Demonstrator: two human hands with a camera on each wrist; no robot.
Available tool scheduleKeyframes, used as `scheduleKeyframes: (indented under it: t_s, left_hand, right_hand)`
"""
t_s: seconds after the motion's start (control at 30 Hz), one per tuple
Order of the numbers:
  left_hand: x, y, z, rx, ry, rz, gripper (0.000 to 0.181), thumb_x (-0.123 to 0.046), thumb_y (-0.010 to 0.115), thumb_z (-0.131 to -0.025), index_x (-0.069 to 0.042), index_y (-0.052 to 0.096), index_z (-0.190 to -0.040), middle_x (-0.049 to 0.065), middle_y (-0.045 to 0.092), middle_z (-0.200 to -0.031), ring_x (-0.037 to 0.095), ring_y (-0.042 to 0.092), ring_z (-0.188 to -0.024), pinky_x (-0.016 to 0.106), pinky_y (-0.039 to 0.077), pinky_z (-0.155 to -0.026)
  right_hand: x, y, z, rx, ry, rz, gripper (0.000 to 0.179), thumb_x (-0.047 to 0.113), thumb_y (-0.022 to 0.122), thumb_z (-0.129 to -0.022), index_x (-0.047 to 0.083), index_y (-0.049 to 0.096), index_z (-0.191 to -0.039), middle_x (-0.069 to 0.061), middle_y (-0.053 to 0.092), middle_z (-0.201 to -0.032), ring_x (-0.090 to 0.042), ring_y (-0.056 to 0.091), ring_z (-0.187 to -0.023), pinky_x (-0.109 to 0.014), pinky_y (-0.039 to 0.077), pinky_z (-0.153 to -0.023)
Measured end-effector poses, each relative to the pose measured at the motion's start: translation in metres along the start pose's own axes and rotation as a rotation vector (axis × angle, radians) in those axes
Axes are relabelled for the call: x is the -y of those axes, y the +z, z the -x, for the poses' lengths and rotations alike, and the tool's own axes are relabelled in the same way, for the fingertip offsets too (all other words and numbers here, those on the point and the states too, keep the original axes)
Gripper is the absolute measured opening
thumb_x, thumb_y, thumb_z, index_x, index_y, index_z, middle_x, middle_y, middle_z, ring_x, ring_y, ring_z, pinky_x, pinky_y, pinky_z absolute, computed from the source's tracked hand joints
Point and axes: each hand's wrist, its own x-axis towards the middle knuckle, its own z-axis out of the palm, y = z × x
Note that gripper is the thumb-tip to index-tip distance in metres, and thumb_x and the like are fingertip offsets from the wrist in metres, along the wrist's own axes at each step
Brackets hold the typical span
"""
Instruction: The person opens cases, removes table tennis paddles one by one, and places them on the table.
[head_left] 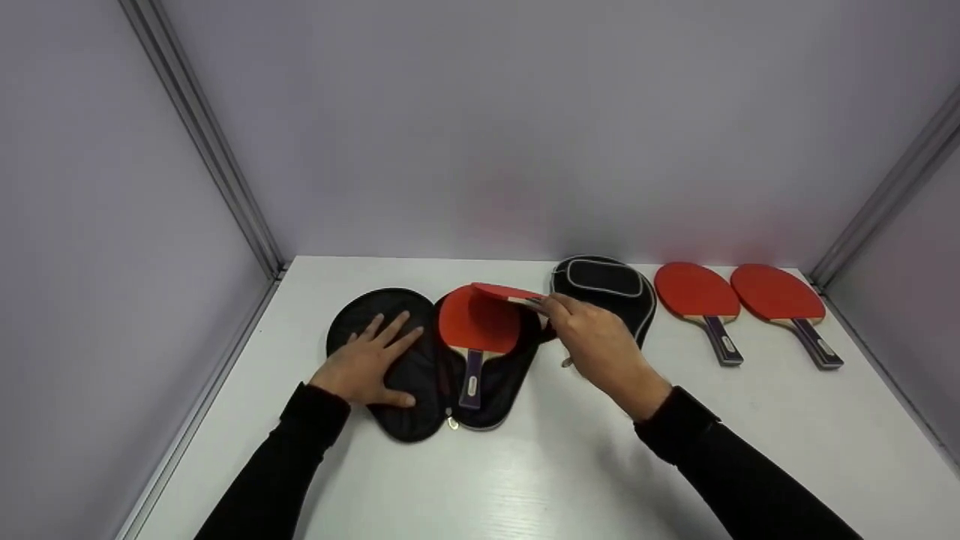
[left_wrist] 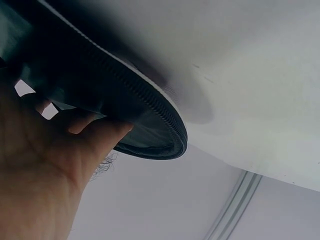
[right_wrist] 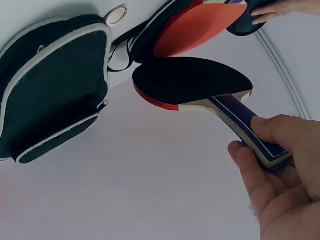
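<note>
My left hand point(head_left: 369, 366) rests with fingers spread on the left half of an unzipped black paddle case point(head_left: 414, 431). In the left wrist view its fingers lie against the case lining point(left_wrist: 150, 132), inside the zipper edge. A red table tennis paddle point(head_left: 469, 319) lies in the case's right half, handle toward me. Just above it, my right hand point(head_left: 600, 349) grips a second table tennis paddle point(head_left: 502, 291) by the handle, tilted over the lying one. The right wrist view shows this held paddle's black face point(right_wrist: 187, 80), with thumb and fingers pinching the purple handle point(right_wrist: 250, 127).
A closed black case point(head_left: 604, 277) with grey piping lies at the back, right of the open one, partly behind my right hand. Further right are two more red paddles point(head_left: 697, 289) point(head_left: 776, 292), side by side. Walls point(head_left: 495, 150) border the white table point(head_left: 465, 480) at back and sides.
</note>
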Motion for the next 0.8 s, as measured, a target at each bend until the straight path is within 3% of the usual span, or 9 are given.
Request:
scheduleKeyframes:
  t_s: [0.33, 0.8]
  left_hand:
    - [0.000, 0.000, 0.000, -0.012, 0.007, 0.003, 0.119, -0.061, 0.096, -0.094, -0.017, 0.036, -0.186, 0.021, 0.023, -0.197, 0.063, 0.025, -0.178, 0.088, 0.037, -0.133]
    - [-0.001, 0.001, 0.000, -0.008, 0.001, 0.007, 0.118, -0.062, 0.096, -0.094, -0.017, 0.036, -0.186, 0.020, 0.021, -0.197, 0.062, 0.023, -0.179, 0.089, 0.036, -0.134]
  right_hand:
    - [-0.021, -0.006, 0.015, -0.071, -0.070, -0.029, 0.036, -0.009, 0.085, -0.100, 0.000, 0.083, -0.135, -0.022, 0.087, -0.131, -0.038, 0.088, -0.116, -0.049, 0.075, -0.091]
    - [-0.049, -0.032, 0.051, -0.166, 0.004, 0.012, 0.046, -0.010, 0.091, -0.094, 0.004, 0.083, -0.137, -0.023, 0.088, -0.128, -0.041, 0.089, -0.106, -0.049, 0.075, -0.082]
